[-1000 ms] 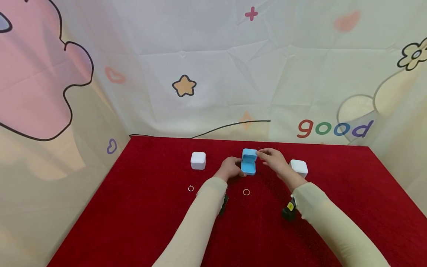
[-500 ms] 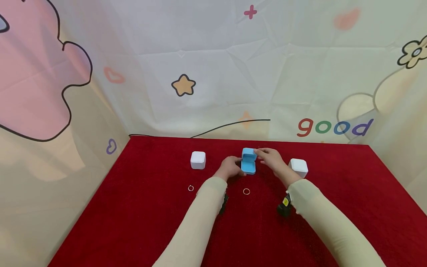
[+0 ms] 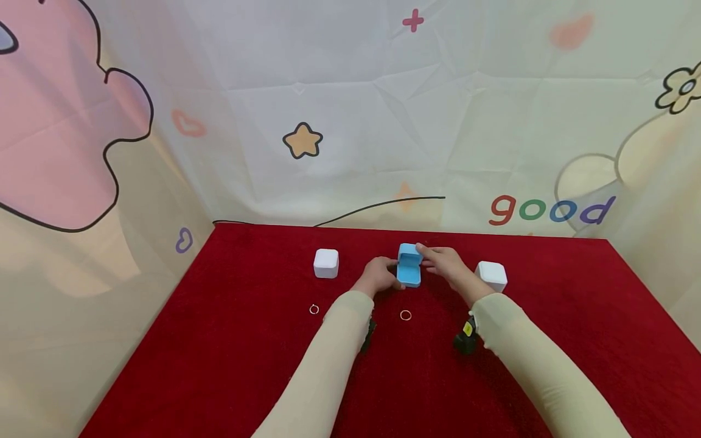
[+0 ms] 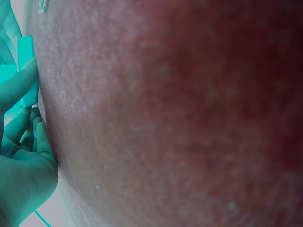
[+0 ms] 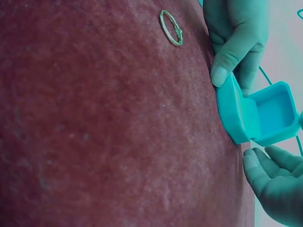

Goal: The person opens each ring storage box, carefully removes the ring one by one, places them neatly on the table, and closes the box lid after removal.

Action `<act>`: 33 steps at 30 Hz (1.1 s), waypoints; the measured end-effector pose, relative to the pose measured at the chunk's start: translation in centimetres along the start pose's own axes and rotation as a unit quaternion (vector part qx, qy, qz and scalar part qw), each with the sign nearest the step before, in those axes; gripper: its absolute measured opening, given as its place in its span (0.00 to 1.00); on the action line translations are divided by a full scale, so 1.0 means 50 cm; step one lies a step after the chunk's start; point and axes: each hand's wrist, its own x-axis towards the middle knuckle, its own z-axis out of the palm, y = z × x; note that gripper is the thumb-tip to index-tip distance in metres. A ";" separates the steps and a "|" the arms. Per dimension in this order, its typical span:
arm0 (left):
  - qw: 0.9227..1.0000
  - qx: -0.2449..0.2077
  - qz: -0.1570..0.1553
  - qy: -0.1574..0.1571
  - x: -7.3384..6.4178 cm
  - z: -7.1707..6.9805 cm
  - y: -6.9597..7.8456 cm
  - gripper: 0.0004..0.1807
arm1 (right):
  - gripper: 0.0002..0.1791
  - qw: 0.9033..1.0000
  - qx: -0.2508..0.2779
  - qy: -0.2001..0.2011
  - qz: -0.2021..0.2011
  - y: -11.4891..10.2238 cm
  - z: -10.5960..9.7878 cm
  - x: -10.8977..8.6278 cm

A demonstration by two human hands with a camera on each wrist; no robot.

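A light blue ring box stands on the red cloth at the middle, its lid raised; no ring shows inside. My left hand grips the base from the left, with the thumb low on its front side. On the right, my right hand holds the lid's upper right corner at a fingertip. Its lower fingers are bent loosely beside the box, apart from it. A thin ring lies in front of the box. Another ring lies farther left.
A white box with rounded corners stands left of my left hand. A second white box is partly hidden behind my right wrist. The red cloth spreads to a printed curtain at the back.
My right hand has shifted slightly left, its fingertip now farther over the lid's corner. The left hand, ring box and rings stay put.
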 end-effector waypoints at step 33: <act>1.000 0.014 0.011 0.008 0.004 0.005 -0.001 0.34 | 0.36 0.996 -0.029 -0.086 -0.021 -0.009 -0.007 0.000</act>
